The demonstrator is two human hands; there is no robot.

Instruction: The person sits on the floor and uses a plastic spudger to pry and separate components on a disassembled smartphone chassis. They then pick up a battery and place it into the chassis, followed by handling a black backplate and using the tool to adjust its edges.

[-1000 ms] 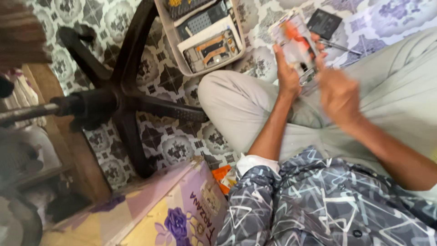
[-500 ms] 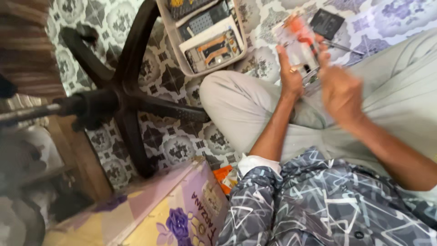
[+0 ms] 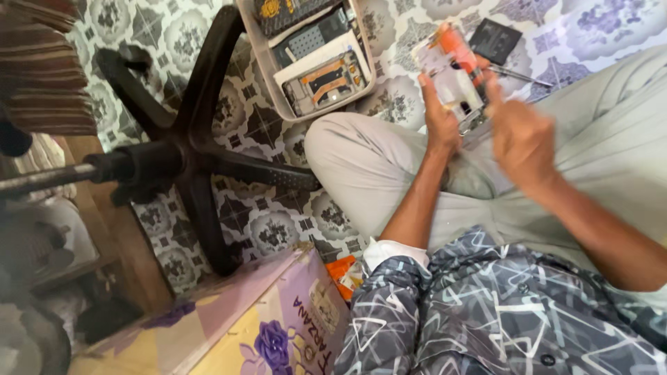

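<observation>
At the far left of the frame a black five-legged chair base (image 3: 182,156) is seen lying on the patterned tile floor (image 3: 267,229), and a purple-and-yellow cardboard box (image 3: 236,323) occupies the lower left. At upper centre a shallow plastic tray (image 3: 361,78) is set on the floor, loaded with opened phone parts. Right of centre, the left hand (image 3: 439,121) is raised over the crossed legs, its fingers clenched around the edge of an opened phone (image 3: 453,73) whose inner board faces the camera. The right hand (image 3: 521,135) is held just beside the phone's lower right; it is blurred, and whether its fingers are pinched on a small tool cannot be told. A dark flat component (image 3: 495,40) lies on the floor at upper right. The step in hand is judged to be work on the phone's exposed interior; a steady left-hand hold and fine placement of the right fingertips are called for.
</observation>
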